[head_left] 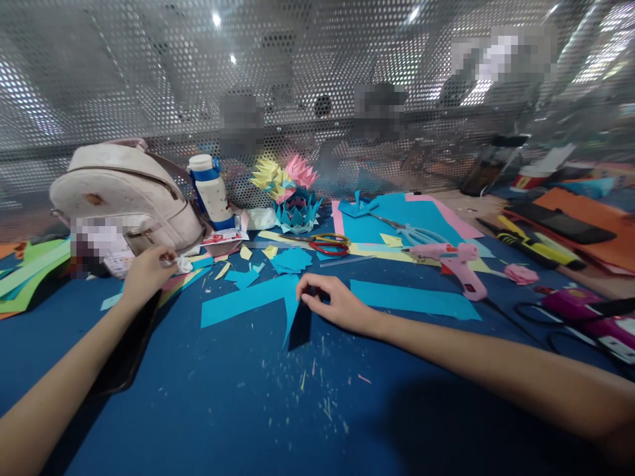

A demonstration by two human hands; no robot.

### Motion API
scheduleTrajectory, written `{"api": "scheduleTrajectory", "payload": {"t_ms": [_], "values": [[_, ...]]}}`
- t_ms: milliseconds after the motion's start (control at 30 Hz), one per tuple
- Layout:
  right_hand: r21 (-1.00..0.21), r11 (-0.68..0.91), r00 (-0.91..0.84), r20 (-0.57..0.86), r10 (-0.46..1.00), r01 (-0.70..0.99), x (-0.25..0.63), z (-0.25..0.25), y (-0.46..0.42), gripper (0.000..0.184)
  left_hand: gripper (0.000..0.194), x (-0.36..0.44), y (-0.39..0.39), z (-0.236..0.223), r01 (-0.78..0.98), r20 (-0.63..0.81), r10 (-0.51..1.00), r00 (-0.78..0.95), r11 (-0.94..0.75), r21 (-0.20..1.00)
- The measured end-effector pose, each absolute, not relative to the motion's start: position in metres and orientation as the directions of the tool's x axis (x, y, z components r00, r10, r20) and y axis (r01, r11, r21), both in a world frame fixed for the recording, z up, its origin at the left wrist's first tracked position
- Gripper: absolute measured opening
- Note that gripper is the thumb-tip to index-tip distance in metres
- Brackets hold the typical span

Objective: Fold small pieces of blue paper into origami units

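Delicately, the right hand [331,301] pinches a blue paper piece [290,316] well in from the far edge of the table [208,396]; the left hand [149,272] curls farther left, its grip unclear. Overly tight pinching could crease the paper.

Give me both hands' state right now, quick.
Left hand: half-curled beside white scrap; cannot tell if holding anything.
Right hand: closed, holding blue paper.

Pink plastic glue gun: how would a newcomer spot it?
On the dark blue table, look right of the person's right hand, near the flat blue paper strip. The pink plastic glue gun lies there, nozzle toward the left, dark cord trailing from its handle. That handle and cord set it apart from the crumpled pink paper beside it.
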State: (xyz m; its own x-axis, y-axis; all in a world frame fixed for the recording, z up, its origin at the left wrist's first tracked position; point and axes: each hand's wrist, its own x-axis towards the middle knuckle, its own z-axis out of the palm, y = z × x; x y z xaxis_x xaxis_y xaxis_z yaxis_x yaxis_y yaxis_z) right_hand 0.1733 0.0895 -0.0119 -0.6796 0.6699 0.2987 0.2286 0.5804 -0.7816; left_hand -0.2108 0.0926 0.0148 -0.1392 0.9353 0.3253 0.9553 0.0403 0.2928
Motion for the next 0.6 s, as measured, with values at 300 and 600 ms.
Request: {"api": "scheduleTrajectory", "payload": {"t_ms": [300,600], "values": [[-0.778,0.588,-0.680,0.309,0.665,0.222,0.173,-0.012,0.090,0.012,0.023,-0.211,0.087,0.016,0.973,0.267,0.960,-0.090,0.028,0.230],[-0.776,0.590,-0.683,0.308,0.662,0.221,0.174,-0.012,0.090,0.012,0.041,-0.207,0.080,0.023,0.980,0.204,0.977,-0.066,0.025,0.199]]}}
